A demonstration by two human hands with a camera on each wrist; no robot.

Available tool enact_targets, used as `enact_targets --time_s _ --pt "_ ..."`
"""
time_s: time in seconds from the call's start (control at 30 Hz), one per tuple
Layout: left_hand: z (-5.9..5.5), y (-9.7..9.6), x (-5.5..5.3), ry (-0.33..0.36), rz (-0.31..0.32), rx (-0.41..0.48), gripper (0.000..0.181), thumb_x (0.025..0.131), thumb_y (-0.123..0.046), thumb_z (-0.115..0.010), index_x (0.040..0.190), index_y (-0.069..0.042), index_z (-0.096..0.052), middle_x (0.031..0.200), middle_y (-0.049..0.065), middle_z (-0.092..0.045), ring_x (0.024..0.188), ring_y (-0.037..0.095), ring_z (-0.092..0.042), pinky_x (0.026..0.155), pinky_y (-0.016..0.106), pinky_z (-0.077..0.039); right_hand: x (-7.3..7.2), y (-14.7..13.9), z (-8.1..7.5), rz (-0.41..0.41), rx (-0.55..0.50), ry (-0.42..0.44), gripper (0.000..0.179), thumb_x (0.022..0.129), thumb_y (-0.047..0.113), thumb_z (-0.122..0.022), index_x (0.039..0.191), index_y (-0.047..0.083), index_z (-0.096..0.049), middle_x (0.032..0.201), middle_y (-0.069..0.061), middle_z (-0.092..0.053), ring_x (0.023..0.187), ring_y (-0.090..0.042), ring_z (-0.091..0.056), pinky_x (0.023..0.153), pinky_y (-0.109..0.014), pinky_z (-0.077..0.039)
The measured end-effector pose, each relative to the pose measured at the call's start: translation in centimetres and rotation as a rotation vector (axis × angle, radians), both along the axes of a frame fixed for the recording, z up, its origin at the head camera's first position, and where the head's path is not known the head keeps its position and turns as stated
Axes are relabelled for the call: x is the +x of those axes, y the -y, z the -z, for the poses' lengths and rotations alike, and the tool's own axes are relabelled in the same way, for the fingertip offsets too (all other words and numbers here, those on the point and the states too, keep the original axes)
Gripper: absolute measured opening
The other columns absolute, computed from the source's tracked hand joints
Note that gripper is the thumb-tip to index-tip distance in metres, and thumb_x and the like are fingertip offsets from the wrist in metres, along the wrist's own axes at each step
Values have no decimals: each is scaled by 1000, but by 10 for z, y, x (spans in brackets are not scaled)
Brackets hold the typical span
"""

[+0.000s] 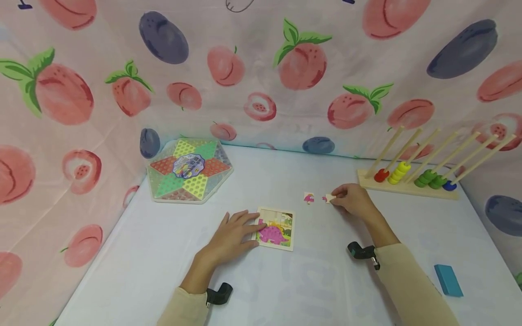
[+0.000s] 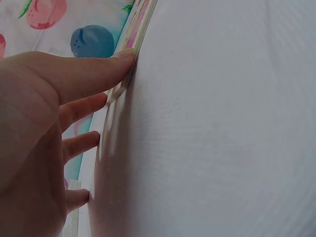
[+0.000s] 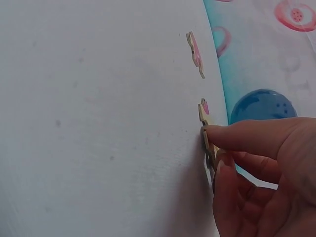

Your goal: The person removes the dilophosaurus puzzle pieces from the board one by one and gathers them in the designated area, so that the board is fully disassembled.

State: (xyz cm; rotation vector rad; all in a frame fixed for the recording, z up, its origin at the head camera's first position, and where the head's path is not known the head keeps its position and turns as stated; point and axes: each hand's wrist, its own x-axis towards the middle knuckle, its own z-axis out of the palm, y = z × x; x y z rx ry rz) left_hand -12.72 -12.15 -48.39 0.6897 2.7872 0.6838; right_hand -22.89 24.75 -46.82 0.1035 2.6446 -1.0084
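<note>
A small square wooden jigsaw puzzle (image 1: 274, 234) with a pink dinosaur picture lies mid-table, bare wood showing along its upper part. My left hand (image 1: 232, 236) rests at its left edge, fingers spread and fairly straight, the index fingertip over the picture. In the left wrist view the thumb (image 2: 98, 74) touches the frame's side. To the right, my right hand (image 1: 354, 201) pinches a small puzzle piece (image 1: 328, 198) between thumb and fingers, low over the table. Another puzzle piece (image 1: 309, 198), with pink on it, lies just left of that one; the right wrist view shows both edge-on.
A hexagonal Chinese checkers board (image 1: 189, 170) lies at the back left. At the back right stands a wooden peg rack (image 1: 408, 185) with coloured beads on its upright rods. A blue block (image 1: 448, 280) lies near the right sleeve. Peach-patterned cloth (image 1: 261, 68) hangs behind the table.
</note>
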Motion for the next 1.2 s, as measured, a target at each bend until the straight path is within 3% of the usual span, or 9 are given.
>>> enact_targets --time_s 0.2,0.8,0.93,1.1,1.2 --pt "2 1 -1 -3 2 -6 51 94 -35 -72 143 -29 -61 161 0 -46 155 34 -32 123 73 -15 1 0 0 -15 54 -25 30 93 17 -73 117 0 -69 103 -17 -67 70 -16 -59 62 -23 -52" --pt "1 0 0 -1 1 0 50 93 -34 -74 142 -29 -62 159 0 -48 154 35 -33 122 74 -16 2 -1 -2 -10 29 13 33 95 19 -71 121 -1 -68 107 -17 -70 74 -16 -60 65 -23 -54" --pt "1 0 0 -4 8 3 50 94 -33 -73 142 -28 -62 160 0 -48 154 35 -34 122 74 -16 5 -2 -5 -26 57 25 35 97 25 -69 125 3 -68 115 -18 -69 88 -22 -62 73 -25 -55" --pt "0 1 0 -7 14 2 50 94 -33 -73 142 -27 -62 159 1 -48 153 36 -34 122 74 -16 9 1 -12 -55 90 -17 38 98 27 -66 131 7 -66 128 -20 -64 112 -33 -61 91 -41 -58" --pt "0 1 1 -6 12 2 50 94 -33 -73 142 -28 -62 159 1 -48 153 36 -34 122 75 -16 10 5 -17 -74 89 -57 38 98 26 -65 132 8 -65 131 -22 -62 118 -37 -59 97 -48 -57"
